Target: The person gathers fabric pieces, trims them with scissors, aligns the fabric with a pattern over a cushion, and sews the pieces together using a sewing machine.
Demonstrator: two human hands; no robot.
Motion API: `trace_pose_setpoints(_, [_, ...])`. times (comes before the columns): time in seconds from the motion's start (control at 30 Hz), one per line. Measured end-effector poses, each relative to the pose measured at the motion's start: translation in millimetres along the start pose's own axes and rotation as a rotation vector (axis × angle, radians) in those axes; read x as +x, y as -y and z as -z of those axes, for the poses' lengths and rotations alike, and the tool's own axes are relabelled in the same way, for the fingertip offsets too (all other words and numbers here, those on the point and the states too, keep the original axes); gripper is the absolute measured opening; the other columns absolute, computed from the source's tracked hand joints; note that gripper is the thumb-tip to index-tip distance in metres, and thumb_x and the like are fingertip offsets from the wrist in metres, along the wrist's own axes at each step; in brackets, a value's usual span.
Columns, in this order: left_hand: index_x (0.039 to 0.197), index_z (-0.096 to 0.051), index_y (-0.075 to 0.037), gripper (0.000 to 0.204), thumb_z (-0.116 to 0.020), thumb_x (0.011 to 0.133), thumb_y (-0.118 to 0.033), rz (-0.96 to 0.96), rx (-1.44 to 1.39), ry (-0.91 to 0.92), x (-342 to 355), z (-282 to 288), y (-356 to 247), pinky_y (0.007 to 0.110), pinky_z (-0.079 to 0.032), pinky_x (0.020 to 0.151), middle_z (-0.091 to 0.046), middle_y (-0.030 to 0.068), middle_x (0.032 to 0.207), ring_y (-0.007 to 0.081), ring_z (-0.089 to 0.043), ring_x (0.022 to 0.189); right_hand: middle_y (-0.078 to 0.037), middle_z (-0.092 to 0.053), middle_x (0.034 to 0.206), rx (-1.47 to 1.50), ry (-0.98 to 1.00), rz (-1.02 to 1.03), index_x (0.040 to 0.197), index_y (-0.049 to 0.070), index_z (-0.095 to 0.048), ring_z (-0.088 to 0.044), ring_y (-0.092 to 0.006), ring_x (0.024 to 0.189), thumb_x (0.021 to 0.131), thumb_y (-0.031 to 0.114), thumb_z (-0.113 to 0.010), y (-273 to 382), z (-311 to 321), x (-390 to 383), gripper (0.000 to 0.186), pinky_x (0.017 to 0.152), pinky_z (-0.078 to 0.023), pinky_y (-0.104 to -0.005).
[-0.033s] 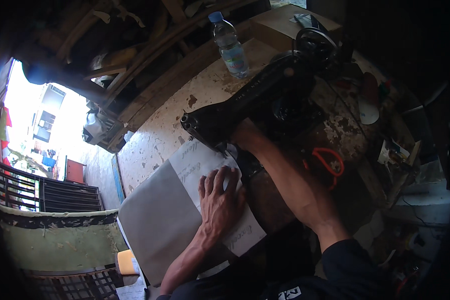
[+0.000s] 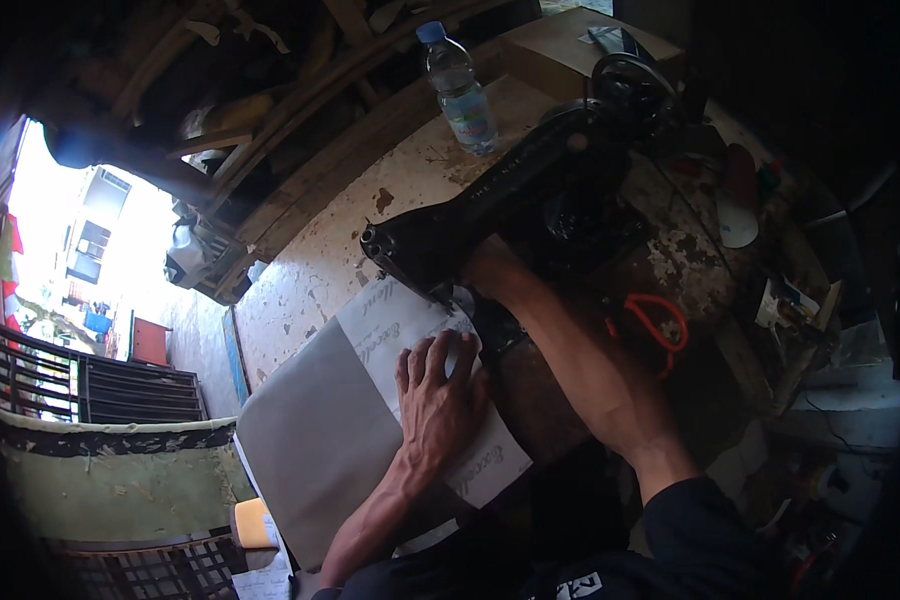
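Observation:
A black sewing machine [image 2: 490, 195] stands across the worn table, its needle end toward the left. Below the needle end lies a broad flat sheet, with a plain grey part [image 2: 315, 430] and a paler printed part [image 2: 375, 325]; its exact material I cannot tell. My left hand [image 2: 438, 395] rests on the pale part just short of the needle area, palm down with fingers spread. Behind the needle end, under the machine's arm, reaches my right hand [image 2: 490, 268]; its fingers are hidden in shadow there.
A water bottle with a blue cap [image 2: 462, 100] and a cardboard box [image 2: 560, 60] stand behind the machine. An orange-red loop [image 2: 660, 330] lies right of my right forearm. The handwheel [image 2: 635, 90] is at the far right end. A yellow piece [image 2: 254, 525] sits lower left.

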State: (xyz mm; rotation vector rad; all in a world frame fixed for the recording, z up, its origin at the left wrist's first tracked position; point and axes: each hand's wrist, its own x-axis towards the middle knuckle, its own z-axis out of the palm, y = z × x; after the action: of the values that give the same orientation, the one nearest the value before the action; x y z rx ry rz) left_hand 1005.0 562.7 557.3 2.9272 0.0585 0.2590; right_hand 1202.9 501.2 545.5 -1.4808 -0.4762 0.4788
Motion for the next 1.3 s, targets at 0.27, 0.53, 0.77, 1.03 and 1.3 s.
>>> trace_pose_setpoints(0.27, [0.129,-0.064,-0.008,0.045,-0.072,0.089,-0.028,-0.011,-0.075,0.008,9,2,2,0.056,-0.036,0.110,-0.058,0.0142,0.129,0.0379,-0.052,0.124,-0.010,-0.059,0.140,-0.132,0.046,0.143,0.142,0.002,-0.053,-0.055,-0.0150,0.128,0.098,0.027,-0.065,1,6,-4,0.051,0.108,-0.043,-0.0328])
trace_pose_setpoints(0.53, [0.145,-0.052,-0.006,0.075,-0.073,0.087,-0.048,0.013,-0.053,0.250,14,23,-1,0.073,-0.024,0.112,-0.045,0.0195,0.150,0.0413,-0.035,0.145,-0.009,-0.061,0.138,0.110,0.049,-0.013,0.141,0.001,-0.054,-0.056,-0.0151,0.127,0.097,0.023,-0.067,14,4,-6,0.051,0.107,-0.044,-0.0329])
trace_pose_setpoints(0.77, [0.148,-0.048,-0.006,0.078,-0.070,0.089,-0.050,0.019,-0.021,0.228,16,13,4,0.076,-0.021,0.113,-0.040,0.0202,0.152,0.0415,-0.032,0.146,-0.013,-0.061,0.138,-0.445,-0.013,0.456,0.139,0.004,-0.056,-0.055,-0.0249,0.131,0.096,0.018,-0.064,-24,7,3,0.047,0.112,-0.040,-0.0375])
trace_pose_setpoints(1.03, [0.133,-0.064,-0.006,0.055,-0.073,0.090,-0.039,-0.054,-0.125,-0.014,4,-3,27,0.072,-0.026,0.114,-0.055,0.0171,0.137,0.0367,-0.047,0.138,-0.016,-0.061,0.138,-0.056,0.051,0.304,0.139,0.005,-0.056,-0.054,-0.0286,0.133,0.094,0.013,-0.062,-25,-14,15,0.046,0.115,-0.038,-0.0406])
trace_pose_setpoints(1.3, [0.119,-0.073,-0.006,0.034,-0.074,0.086,-0.017,-0.068,-0.055,-0.121,18,-4,22,0.060,-0.036,0.111,-0.065,0.0119,0.118,0.0350,-0.057,0.126,-0.017,-0.063,0.135,0.291,0.020,0.032,0.136,0.002,-0.057,-0.058,-0.0280,0.128,0.093,0.009,-0.062,-37,-13,19,0.044,0.112,-0.042,-0.0393])
